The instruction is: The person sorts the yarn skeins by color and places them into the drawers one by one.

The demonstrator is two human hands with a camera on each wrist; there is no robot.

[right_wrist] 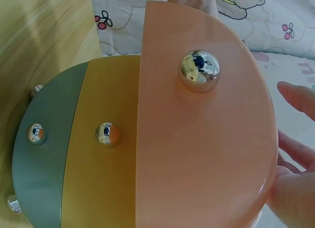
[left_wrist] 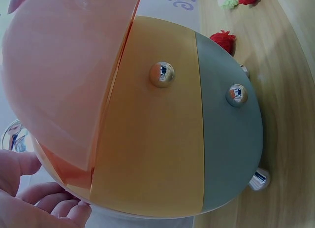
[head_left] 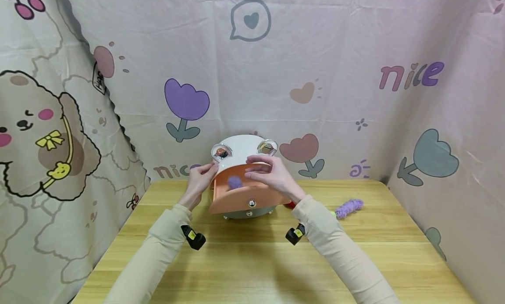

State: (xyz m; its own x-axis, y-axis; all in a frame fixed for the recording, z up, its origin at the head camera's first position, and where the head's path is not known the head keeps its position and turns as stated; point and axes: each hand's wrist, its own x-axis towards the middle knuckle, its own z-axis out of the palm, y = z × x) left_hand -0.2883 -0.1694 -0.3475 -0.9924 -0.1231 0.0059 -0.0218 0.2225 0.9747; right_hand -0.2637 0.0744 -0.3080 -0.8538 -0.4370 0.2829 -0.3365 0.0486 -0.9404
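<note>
A small rounded cabinet (head_left: 242, 147) with a white top and frog-like clear eyes stands on the wooden table. Its peach top drawer (head_left: 236, 199) is pulled out, and a blurred purple ball (head_left: 234, 182) shows inside. My right hand (head_left: 272, 174) hovers over the drawer's right part, fingers spread and apart from the ball. At the cabinet's left side, my left hand (head_left: 200, 181) rests with thumb and fingertips against the edge, fingers loosely bent. Below the peach drawer are a yellow drawer (left_wrist: 147, 139) and a grey-green one (left_wrist: 226, 144), both pushed in, with round silver knobs.
A purple yarn bundle (head_left: 349, 208) lies on the table right of the cabinet, with a bit of green (head_left: 334, 214) beside it. A red tufted thing (left_wrist: 224, 41) sits close by the cabinet. Patterned cloth (head_left: 252, 76) hangs behind and at both sides.
</note>
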